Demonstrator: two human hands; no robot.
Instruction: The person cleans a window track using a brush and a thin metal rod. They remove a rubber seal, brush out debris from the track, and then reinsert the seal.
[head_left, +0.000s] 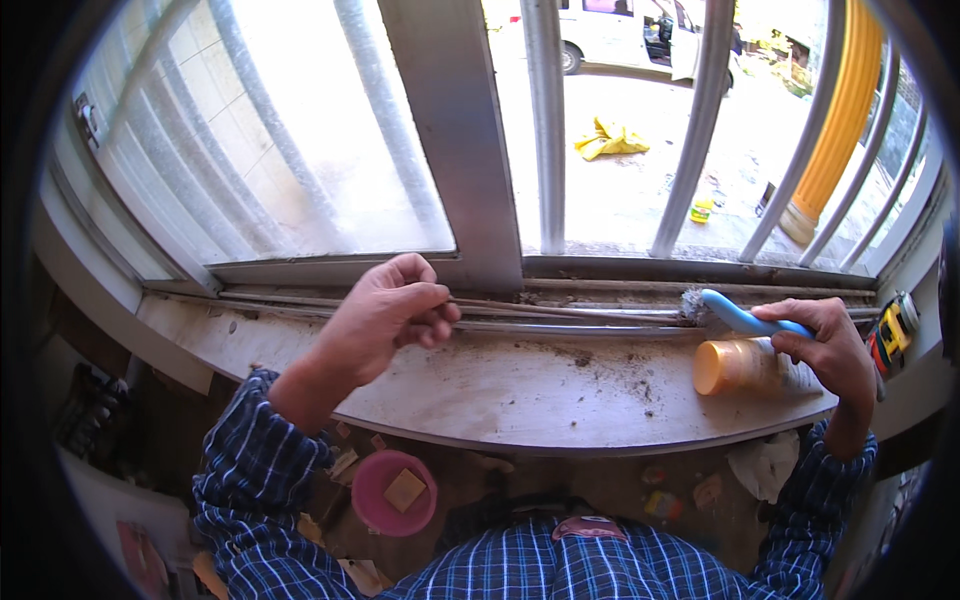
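Observation:
My left hand (390, 315) pinches the end of a thin brown strip (555, 307), which runs to the right along the sliding window's track (525, 328). My right hand (825, 345) grips the blue handle (739, 315) of a brush. The brush's pale bristles (691, 306) rest at the track, by the strip's right part. Just below the brush, a bottle with an orange cap (712, 369) lies on its side on the windowsill (480, 397). Dark dirt crumbs (637, 384) are scattered on the sill left of the bottle.
Metal bars (547, 150) stand beyond the track, beside a window sash (469, 150). A yellow and black tool (890, 337) is at the sill's right end. Below the sill are a pink bucket (394, 525) with a sponge-like block (405, 490) and litter on the floor.

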